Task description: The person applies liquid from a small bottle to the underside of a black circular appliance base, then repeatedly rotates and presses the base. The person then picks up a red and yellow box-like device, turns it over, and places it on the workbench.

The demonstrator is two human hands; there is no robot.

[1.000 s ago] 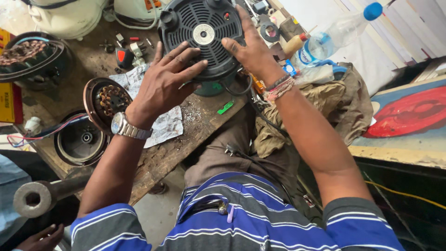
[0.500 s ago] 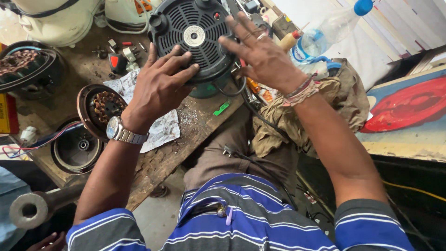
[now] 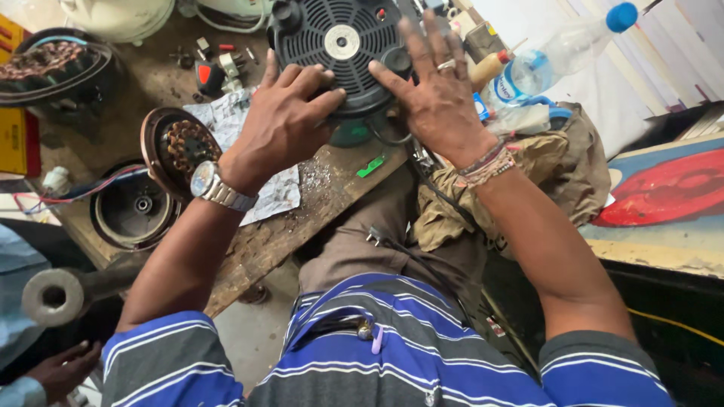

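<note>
A round black fan housing [image 3: 339,41] with a slotted grille and a white centre cap stands on the worn wooden bench [image 3: 317,196]. My left hand [image 3: 283,124], with a metal wristwatch on the wrist, presses its fingertips against the housing's lower left rim. My right hand [image 3: 437,94], with a ring on one finger and thread bands on the wrist, lies flat with spread fingers on the housing's right side. Neither hand closes around it.
A copper-wound stator [image 3: 181,147] and a black round motor cover [image 3: 136,211] lie left on the bench beside crumpled paper [image 3: 230,113]. A plastic bottle with a blue cap [image 3: 558,49] and a brown cloth [image 3: 558,166] sit right. Another person's hand [image 3: 64,369] shows at lower left.
Both my hands slid lower on the housing as the view shifted. My right hand now lies flatter against its right side.
</note>
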